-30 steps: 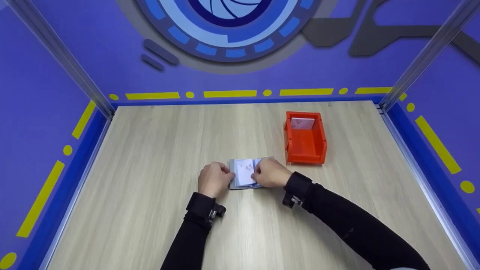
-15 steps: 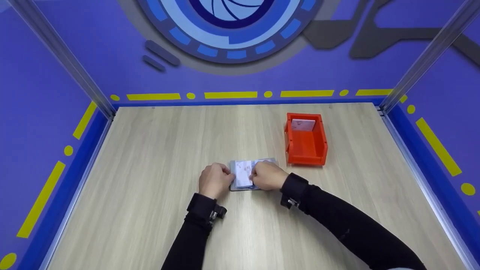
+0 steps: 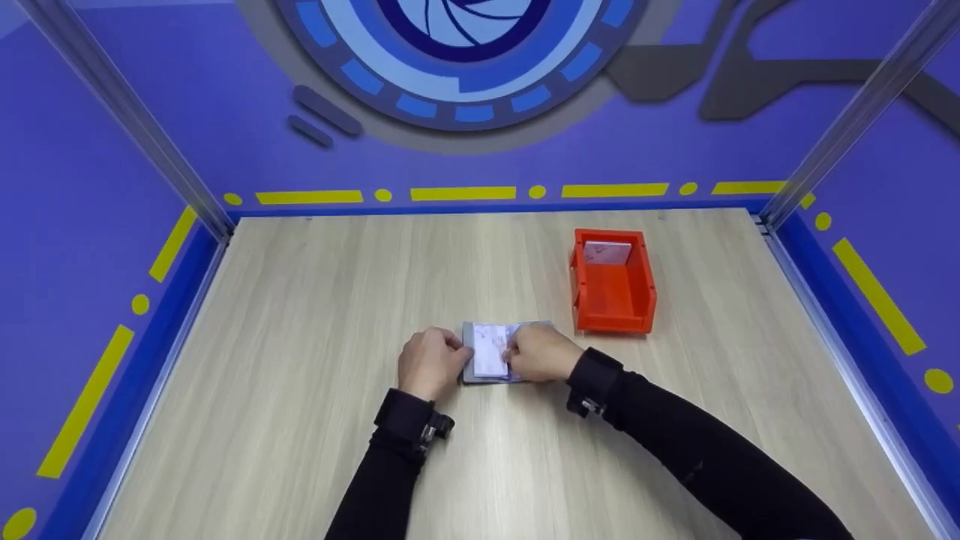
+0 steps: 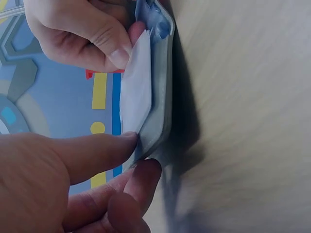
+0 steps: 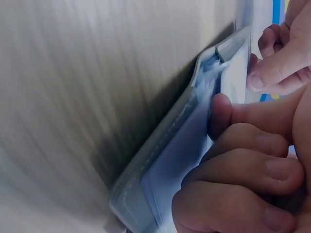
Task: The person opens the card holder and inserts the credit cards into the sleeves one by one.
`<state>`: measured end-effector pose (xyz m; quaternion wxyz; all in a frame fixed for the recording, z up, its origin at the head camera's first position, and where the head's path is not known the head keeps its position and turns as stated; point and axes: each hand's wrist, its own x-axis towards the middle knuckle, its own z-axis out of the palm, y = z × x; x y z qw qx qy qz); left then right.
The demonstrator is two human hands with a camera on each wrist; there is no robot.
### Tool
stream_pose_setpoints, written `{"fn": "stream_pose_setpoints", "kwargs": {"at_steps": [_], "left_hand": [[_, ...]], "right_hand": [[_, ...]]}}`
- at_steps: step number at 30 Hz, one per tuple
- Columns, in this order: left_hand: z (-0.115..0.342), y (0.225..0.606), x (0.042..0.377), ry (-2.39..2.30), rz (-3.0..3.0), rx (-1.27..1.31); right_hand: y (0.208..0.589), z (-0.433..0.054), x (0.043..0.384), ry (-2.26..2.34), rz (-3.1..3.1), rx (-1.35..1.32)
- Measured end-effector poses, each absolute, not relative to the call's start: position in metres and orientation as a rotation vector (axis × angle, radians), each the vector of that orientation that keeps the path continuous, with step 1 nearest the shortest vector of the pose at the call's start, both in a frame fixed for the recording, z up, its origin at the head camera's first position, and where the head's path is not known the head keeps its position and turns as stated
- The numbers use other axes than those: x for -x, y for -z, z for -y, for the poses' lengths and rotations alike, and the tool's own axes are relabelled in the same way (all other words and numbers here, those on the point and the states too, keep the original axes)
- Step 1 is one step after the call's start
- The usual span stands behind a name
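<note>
A grey card holder point(image 3: 468, 373) with clear plastic sleeves lies spread open on the table, with stitched edges in the right wrist view. A white card point(image 3: 490, 349) with faint pinkish marks overlaps its left half. My left hand point(image 3: 430, 363) pinches the holder's left edge, thumb above and fingers below in the left wrist view. My right hand point(image 3: 544, 352) pinches the card's right edge between thumb and finger point(image 4: 138, 31), its other fingers curled over the holder's right half. Bluish plastic sleeves point(image 5: 180, 150) show beneath that hand, which hides part of them.
A red open-front bin point(image 3: 649, 300) stands on the wooden table point(image 3: 315, 315) behind and right of the hands, with a pinkish card point(image 3: 607, 253) leaning on its back wall. Blue-purple panels point(image 3: 247, 97) enclose the table at the back and sides.
The card sits straighter on the holder's left half than one second ago, when it was slightly tilted. The right hand shifts a little left, then back; the left hand keeps its hold.
</note>
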<state>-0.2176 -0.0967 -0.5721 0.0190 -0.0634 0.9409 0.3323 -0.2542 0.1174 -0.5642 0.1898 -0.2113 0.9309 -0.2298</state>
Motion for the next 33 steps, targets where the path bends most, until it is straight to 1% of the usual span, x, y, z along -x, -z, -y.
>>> {"fn": "stream_pose_setpoints", "kwargs": {"at_steps": [4,8,13,18,23,28,33], "left_hand": [[0.097,0.570,0.217,-1.039,-2.924,0.182],[0.097,0.568,0.217,-1.066,-2.911,0.184],[0.096,0.569,0.216,-1.058,-2.909,0.171],[0.094,0.572,0.214,-1.033,-2.909,0.179],[0.093,0.576,0.214,-1.021,-2.897,0.183],[0.094,0.577,0.215,-1.024,-2.880,0.202],[0.094,0.577,0.214,-1.048,-2.857,0.212]], "right_hand": [[0.555,-0.129,0.258,0.718,-2.620,0.560],[0.541,-0.142,0.264,0.833,-2.617,0.463],[0.535,-0.154,0.270,0.911,-2.658,0.412],[0.543,-0.158,0.271,0.749,-2.778,0.466],[0.548,-0.161,0.272,0.583,-2.845,0.451],[0.551,-0.162,0.272,0.528,-2.851,0.427],[0.555,-0.163,0.272,0.483,-2.855,0.460]]}}
